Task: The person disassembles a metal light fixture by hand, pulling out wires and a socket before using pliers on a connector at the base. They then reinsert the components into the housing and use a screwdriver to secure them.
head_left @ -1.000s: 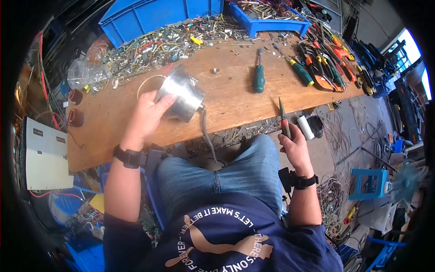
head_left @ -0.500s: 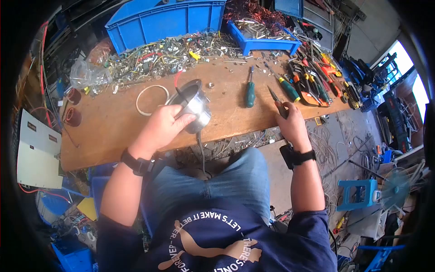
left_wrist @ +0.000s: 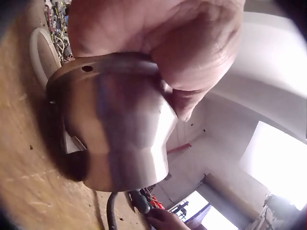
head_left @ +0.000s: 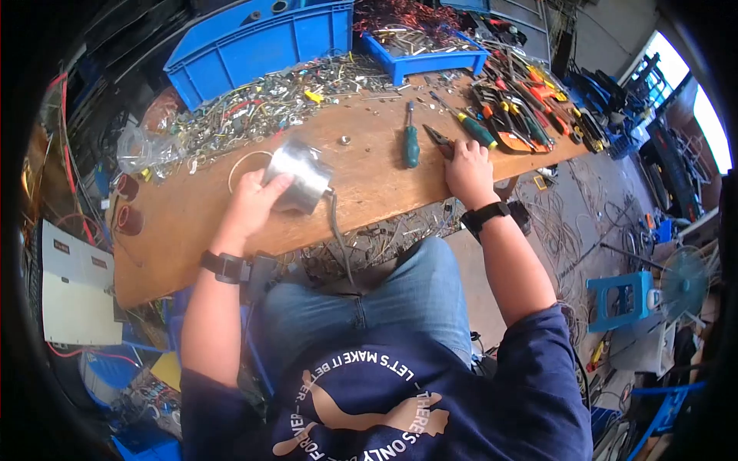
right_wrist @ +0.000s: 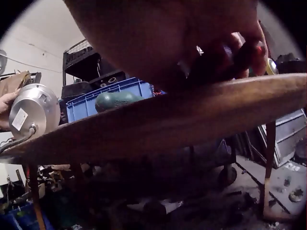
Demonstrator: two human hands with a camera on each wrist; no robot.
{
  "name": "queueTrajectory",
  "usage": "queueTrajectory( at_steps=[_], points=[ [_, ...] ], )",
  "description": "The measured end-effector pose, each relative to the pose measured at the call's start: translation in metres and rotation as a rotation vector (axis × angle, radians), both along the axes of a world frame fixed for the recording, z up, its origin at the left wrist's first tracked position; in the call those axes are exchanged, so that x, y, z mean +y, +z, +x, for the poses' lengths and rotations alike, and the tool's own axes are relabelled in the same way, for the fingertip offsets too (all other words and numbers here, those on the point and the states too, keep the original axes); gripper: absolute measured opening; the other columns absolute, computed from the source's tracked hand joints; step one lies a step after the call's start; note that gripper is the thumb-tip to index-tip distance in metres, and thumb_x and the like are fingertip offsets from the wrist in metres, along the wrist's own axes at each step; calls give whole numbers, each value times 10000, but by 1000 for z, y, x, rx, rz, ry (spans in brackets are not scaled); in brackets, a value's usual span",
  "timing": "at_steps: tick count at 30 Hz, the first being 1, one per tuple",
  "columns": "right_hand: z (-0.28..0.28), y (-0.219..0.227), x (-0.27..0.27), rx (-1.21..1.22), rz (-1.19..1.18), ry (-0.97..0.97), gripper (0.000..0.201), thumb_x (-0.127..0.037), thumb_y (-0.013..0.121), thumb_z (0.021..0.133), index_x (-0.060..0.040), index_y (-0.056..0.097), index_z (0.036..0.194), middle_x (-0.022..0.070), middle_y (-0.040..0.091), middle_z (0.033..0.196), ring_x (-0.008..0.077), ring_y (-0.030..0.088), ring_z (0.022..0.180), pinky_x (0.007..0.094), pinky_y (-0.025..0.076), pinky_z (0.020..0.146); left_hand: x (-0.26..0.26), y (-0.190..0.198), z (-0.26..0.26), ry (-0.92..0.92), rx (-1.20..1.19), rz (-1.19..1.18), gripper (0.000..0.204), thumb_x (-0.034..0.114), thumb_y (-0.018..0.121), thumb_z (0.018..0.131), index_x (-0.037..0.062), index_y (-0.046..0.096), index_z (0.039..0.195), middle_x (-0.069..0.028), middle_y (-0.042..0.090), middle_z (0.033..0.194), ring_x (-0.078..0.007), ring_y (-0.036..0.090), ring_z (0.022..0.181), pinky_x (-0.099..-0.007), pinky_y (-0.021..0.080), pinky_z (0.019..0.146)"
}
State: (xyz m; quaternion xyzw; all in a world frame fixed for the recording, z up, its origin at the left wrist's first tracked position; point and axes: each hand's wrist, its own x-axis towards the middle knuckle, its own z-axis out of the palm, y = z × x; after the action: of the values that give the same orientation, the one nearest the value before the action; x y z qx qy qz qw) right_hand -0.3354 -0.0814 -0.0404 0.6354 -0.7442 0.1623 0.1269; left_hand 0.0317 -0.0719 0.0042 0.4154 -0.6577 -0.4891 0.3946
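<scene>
We grasp the shiny flared metal housing (head_left: 298, 183) in our left hand (head_left: 251, 201) near the wooden bench's (head_left: 377, 180) front edge, while our right hand (head_left: 466, 170) lays pliers (head_left: 438, 139) down, fingers curled around their handles.

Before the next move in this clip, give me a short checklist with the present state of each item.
1. Left hand grips the metal housing: ok.
2. Housing rests on the wooden bench: ok.
3. Housing cable hangs free off the bench edge: ok.
4. Right hand on the pliers at the bench: ok.
5. Firm grip on the pliers: cannot tell.
6. Green screwdriver lies apart from both hands: ok.
</scene>
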Motion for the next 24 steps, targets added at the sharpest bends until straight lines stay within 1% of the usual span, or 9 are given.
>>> queueTrajectory(
  at_steps=[1,8,12,14,17,20,21,22,24],
  points=[
    [2,0,-1,-39,-1,-5,223,-179,521,823,-54,593,993,162,559,1032,336,532,1010,459,464,793,-3,-2,3,3,3,6,261,197,577,914,-19,614,1057,-41,660,959,-113,609,846,-268,483,798],
    [14,13,11,-98,-113,49,259,-155,541,793,-54,600,1024,153,563,1058,337,517,1027,460,436,840,-2,0,2,0,53,46,298,241,585,916,-17,614,1061,-38,653,982,-110,597,874,-274,469,808],
    [26,15,40,-305,-277,211,362,-116,617,731,-41,596,1084,164,557,1095,357,502,1043,435,422,900,-4,-1,1,3,75,30,312,250,586,916,-21,615,1068,-40,654,987,-114,600,876,-276,469,809],
    [32,13,58,-312,-347,266,339,-91,638,728,-26,593,1058,170,553,1080,362,496,1044,432,417,904,-3,-1,0,18,86,-1,317,251,585,916,-24,613,1073,-44,658,978,-120,604,867,-279,472,803],
    [44,9,84,-415,-336,338,333,-69,659,724,-14,586,1044,177,549,1064,366,494,1030,433,414,901,-2,2,0,8,22,-1,291,223,576,918,-29,624,1055,-45,666,959,-119,610,849,-275,477,796],
    [55,14,99,-495,-238,359,310,-104,677,744,4,595,1022,178,560,1015,349,522,978,409,444,854,25,21,-22,44,-216,-102,248,193,575,910,-27,640,1004,-45,672,901,-105,610,807,-274,481,739],
    [58,17,100,-633,-146,366,306,-127,674,764,12,596,1025,173,574,982,328,543,941,392,455,826,32,21,-29,55,-275,-118,195,170,588,887,-11,658,904,-77,664,798,-116,606,743,-283,466,668],
    [60,20,101,-768,-47,368,308,-151,670,784,20,597,1029,169,588,950,306,565,903,376,466,797,36,16,-35,54,-402,-308,172,170,635,835,13,634,764,-104,606,679,-199,590,631,-347,449,602],
    [64,27,101,-1026,76,381,328,-203,655,823,36,595,1040,162,610,886,262,594,828,345,479,744,47,23,-49,-25,-670,-719,199,173,669,773,45,580,649,-113,553,630,-272,569,624,-391,448,624]
  ],
)
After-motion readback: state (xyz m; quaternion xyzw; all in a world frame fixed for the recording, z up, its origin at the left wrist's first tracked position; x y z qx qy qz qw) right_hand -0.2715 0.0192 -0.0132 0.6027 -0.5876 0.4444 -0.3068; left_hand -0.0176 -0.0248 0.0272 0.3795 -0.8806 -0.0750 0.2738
